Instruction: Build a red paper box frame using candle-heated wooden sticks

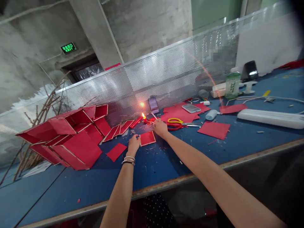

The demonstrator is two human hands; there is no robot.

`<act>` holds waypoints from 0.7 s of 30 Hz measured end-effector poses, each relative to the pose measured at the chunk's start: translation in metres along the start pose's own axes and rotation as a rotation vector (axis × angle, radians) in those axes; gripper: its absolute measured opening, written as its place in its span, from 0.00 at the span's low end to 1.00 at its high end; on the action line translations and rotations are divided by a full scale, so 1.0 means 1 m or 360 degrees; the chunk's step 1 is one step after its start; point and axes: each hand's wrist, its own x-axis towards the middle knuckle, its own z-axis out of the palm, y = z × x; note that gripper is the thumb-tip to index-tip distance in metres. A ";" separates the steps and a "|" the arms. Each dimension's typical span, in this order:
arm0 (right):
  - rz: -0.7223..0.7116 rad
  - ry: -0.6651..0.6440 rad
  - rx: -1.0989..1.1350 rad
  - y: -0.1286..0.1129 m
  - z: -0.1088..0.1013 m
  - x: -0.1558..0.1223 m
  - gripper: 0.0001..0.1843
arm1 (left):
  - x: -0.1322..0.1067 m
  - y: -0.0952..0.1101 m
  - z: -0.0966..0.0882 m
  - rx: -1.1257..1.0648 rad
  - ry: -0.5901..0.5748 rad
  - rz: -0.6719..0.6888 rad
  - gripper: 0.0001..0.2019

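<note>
In the head view, my right hand [161, 127] is closed around a slim white stick [154, 116], which looks like a glue stick. It reaches close to a lit red candle [144, 119] whose flame burns just left of the stick. My left hand [134, 142] has its fingers curled at the left edge of a small red panel [147, 138] with pale strips along its edges, lying flat on the table. A loose red card [117, 152] lies left of that hand. Yellow-handled scissors [175, 120] and a red-handled tool [174, 127] lie right of my right hand.
A large structure of red panels [80, 145] stands at the left, with branches [26, 158] behind. A phone [153, 104] leans on the perforated metal screen [133, 82]. Another phone [191, 108], red cards [214, 130], a bottle [233, 83] and a white power strip [270, 118] are rightward.
</note>
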 end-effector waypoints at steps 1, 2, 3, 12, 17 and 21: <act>-0.0002 -0.0001 0.0012 0.000 0.000 0.000 0.16 | 0.000 -0.001 0.001 -0.0018 -0.0001 -0.0002 0.11; -0.0007 -0.0004 0.0025 0.001 -0.001 0.000 0.16 | -0.001 -0.001 0.001 -0.0028 -0.0001 0.0005 0.09; -0.0019 -0.0008 0.0042 0.001 -0.002 0.000 0.15 | -0.002 -0.001 0.000 -0.0050 0.0009 0.0013 0.08; -0.0589 -0.0042 0.0388 -0.025 0.001 -0.001 0.14 | -0.007 0.022 -0.005 -0.0566 0.0191 0.0180 0.05; -0.0812 -0.0142 0.0443 -0.050 0.000 -0.011 0.15 | -0.006 0.024 -0.003 -0.0882 0.0203 0.0157 0.15; -0.0855 -0.0162 0.0483 -0.055 -0.005 -0.016 0.17 | -0.004 0.018 -0.003 -0.1032 0.0293 0.0054 0.14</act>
